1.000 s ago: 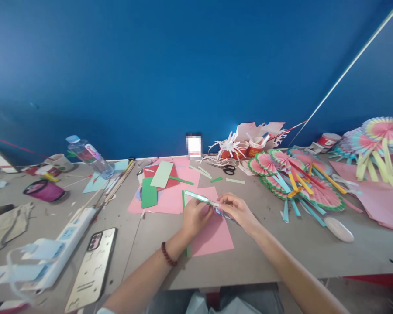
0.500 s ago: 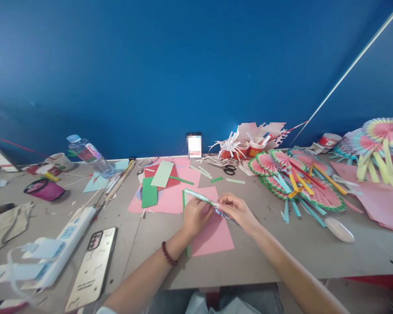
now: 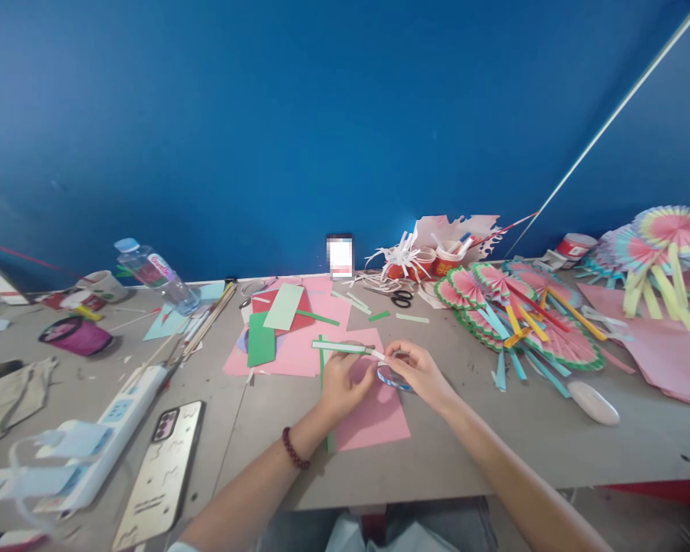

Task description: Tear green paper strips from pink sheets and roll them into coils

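My left hand (image 3: 343, 381) pinches a light green paper strip (image 3: 339, 347) that sticks out to the left, just above a pink paper sheet (image 3: 373, 414). My right hand (image 3: 418, 368) is closed on a small blue tape roll (image 3: 392, 376) right beside the strip's end. A white piece of tape runs between the roll and the strip. Both hands hover close together over the grey table (image 3: 494, 445).
Green, red and pink paper pieces (image 3: 281, 322) lie behind the hands. Scissors (image 3: 399, 295) and paper cups (image 3: 437, 261) stand further back. Folded paper fans (image 3: 517, 314) fill the right side. A phone (image 3: 161, 468), power strip (image 3: 103, 429) and water bottle (image 3: 155, 272) are on the left.
The green strip has swung from slanting up-left to nearly level. The tape roll shows more clearly under my right hand. Both hands stay in the same place.
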{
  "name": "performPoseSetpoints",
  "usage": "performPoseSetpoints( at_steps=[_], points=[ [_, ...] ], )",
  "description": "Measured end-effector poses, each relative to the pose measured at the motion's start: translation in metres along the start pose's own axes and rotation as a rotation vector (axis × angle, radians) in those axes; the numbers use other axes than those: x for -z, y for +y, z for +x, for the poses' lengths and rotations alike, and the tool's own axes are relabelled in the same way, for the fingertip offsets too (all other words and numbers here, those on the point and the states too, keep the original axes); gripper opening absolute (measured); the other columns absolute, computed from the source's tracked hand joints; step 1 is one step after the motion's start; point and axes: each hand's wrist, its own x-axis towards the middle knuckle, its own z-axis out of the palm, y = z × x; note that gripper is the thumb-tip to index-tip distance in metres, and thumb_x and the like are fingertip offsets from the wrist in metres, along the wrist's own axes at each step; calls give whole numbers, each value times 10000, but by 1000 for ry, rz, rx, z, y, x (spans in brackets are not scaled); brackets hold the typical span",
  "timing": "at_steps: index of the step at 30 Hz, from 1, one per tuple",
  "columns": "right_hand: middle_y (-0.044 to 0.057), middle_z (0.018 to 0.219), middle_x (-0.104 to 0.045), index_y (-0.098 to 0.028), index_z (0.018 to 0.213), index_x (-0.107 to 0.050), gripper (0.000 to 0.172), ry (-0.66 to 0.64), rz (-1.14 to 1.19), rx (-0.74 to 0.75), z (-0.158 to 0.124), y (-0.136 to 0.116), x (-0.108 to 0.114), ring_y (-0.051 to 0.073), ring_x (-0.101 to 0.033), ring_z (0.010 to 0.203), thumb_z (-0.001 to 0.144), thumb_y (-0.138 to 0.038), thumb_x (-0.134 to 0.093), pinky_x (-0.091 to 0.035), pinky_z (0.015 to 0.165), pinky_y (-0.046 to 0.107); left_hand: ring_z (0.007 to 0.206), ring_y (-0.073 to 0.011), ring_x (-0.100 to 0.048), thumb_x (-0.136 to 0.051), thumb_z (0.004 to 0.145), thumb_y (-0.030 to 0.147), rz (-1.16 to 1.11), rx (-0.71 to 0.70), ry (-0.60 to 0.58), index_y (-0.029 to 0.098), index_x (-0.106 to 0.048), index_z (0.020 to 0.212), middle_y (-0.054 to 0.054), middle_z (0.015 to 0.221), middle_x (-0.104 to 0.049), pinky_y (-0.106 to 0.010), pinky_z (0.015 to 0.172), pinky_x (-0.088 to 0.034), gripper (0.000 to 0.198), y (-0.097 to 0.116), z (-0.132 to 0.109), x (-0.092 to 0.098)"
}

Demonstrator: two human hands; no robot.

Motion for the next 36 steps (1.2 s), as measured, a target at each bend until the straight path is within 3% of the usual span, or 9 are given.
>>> performPoseSetpoints(
  at_steps=[6,13,21,36],
  points=[
    [-46,603,-496,-208,798,-635,295,16,-78,34,0,2,-1,121,-433,545,783,-492,-714,-311,547,255,798,-253,-705,-698,878,454,-220,298,86,249,-777,718,-73,841,-806,-423,773,-560,272,-5,6,-4],
    [-15,680,-587,-209,766,-645,231,103,-220,142,1,2,-3,143,-514,597,808,-434,-674,-391,600,270,922,-283,-739,-782,761,566,-547,565,94,206,-771,658,-99,898,-817,-393,813,-565,375,2,7,-4],
    [19,763,-661,-225,739,-641,178,158,-289,217,0,-1,-2,172,-568,668,824,-382,-645,-446,675,300,823,-251,-715,-771,737,644,-565,594,55,216,-678,526,-95,799,-793,-364,752,-554,486,5,9,-3],
    [28,724,-654,-242,703,-627,181,208,-351,233,-1,-7,-2,178,-507,644,812,-386,-636,-427,643,330,747,-210,-681,-792,715,606,-637,673,52,193,-719,595,-72,719,-756,-345,770,-523,436,4,7,-4]
  ],
)
